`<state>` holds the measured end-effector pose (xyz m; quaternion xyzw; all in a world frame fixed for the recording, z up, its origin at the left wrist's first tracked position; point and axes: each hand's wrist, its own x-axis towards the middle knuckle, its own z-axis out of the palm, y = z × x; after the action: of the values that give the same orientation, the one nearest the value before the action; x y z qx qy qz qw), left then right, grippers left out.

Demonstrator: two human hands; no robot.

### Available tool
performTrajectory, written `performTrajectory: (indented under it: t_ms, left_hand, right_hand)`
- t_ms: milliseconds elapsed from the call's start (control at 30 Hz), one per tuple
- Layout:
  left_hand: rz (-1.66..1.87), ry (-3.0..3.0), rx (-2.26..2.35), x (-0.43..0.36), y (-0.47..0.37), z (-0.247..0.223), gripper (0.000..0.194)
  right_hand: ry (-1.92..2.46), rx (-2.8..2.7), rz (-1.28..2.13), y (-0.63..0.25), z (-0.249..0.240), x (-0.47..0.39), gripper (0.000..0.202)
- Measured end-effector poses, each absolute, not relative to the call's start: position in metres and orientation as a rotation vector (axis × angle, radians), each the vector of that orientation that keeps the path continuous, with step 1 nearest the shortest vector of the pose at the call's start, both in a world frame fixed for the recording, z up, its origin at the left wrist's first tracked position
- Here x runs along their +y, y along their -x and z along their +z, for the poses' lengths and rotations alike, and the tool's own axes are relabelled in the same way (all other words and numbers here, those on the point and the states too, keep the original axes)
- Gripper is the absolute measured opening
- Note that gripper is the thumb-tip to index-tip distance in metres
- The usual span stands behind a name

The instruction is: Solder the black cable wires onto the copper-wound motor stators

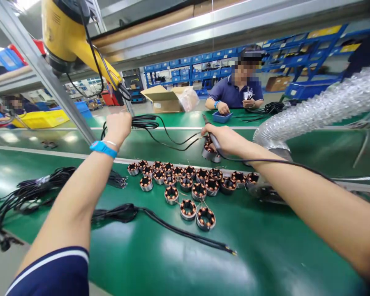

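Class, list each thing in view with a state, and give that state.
Left hand, closed on raised black cable
Raised black cable, looped
Right hand, closed around corded hand tool
Copper-wound stators, clustered on the green bench
Lower black cable, bundled, lying
Cardboard box, open
Foil duct, bent

Noted at centre of desk (265, 263): a cluster of wound cores (186, 188). Found left of these: a heap of cables (46, 183). Observed in front: a cable bundle (166, 226), ends pointing right. Located well behind: a carton (165, 106), with a tray (222, 119) to its right. Seen at far right: a flexible duct (323, 98).
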<state>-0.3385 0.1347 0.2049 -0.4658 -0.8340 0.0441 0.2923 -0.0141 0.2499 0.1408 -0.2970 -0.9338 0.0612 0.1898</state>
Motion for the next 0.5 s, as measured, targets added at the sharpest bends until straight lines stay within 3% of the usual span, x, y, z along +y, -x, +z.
performTrajectory:
  t_ms: [100,233,367,500]
  left_hand:
    - [-0.116,1.265,-2.21,0.194,0.34,0.195,0.041]
    - [-0.081,1.43,-2.291,0.244,0.347,0.15,0.036]
    - [-0.028,1.552,-2.371,0.25,0.37,0.104,0.037]
    - [-0.061,1.465,-2.477,0.226,0.396,0.097,0.037]
  right_hand:
    - [1.018,-2.595,0.071,0.048,0.128,0.313,0.043]
    - [1.299,-2.555,0.02,0.062,0.087,0.379,0.034]
    - [1.538,-2.565,0.06,0.049,0.043,0.421,0.033]
    - [1.579,-2.603,0.083,0.037,0.03,0.434,0.031]
